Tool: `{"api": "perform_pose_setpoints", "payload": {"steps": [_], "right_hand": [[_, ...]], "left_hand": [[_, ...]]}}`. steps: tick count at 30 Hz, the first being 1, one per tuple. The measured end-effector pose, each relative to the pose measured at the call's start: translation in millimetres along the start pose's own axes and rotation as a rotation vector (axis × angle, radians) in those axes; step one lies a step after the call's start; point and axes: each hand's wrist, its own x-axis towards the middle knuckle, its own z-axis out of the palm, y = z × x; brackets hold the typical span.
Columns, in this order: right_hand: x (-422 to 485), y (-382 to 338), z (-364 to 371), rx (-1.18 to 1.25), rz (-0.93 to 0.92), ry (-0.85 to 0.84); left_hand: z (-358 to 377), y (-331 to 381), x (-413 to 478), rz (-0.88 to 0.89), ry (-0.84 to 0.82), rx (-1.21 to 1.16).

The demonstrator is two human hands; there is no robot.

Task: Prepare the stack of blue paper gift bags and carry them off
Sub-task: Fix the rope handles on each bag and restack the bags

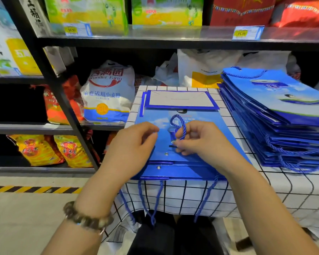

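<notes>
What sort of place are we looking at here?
Most likely a grocery shop: black shelving with yellow price tags, a bag of wheat flour and yellow sacks of food.

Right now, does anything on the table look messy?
Yes. The big stack of blue bags on the right is fanned out and slanting, not squared. Blue cord handles from the small stack dangle over the front edge of the table.

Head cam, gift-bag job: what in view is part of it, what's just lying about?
Job: small pile of flat blue paper gift bags; blue twisted cord handle, pinched by right hand; left hand beside it; taller stack of blue gift bags at right.
Lying about: white flour sack; yellow rice bags, bottom shelf; white plastic bag; checked tablecloth.
</notes>
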Motion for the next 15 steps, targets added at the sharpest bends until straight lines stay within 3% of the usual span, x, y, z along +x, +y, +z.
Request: {"api": "perform_pose_setpoints", "payload": {"steps": [5, 15], "right_hand": [[7.5, -1.4, 4.6, -0.128, -0.055, -0.089], [15.9, -8.2, 5.5, -0.293, -0.038, -0.188]], "left_hand": [[-6.5, -10.0, -22.4, 0.107, -0.170, 0.143], [-10.3, -8.8, -18.5, 0.127, -0.120, 0.122]]}}
